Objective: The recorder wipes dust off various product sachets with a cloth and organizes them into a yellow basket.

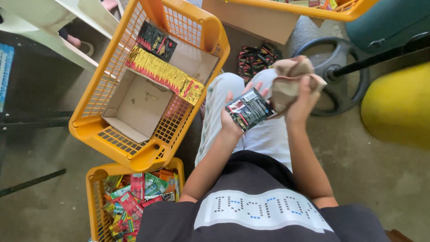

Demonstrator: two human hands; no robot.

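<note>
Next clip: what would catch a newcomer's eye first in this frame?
Probably the big orange basket at upper left, holding an open cardboard box with a yellow-and-red packet strip lying across it. At centre, the left hand holds a black sachet while the right hand clutches a crumpled brown bag. At the bottom left, a second orange basket brims with red and green sachets.
</note>
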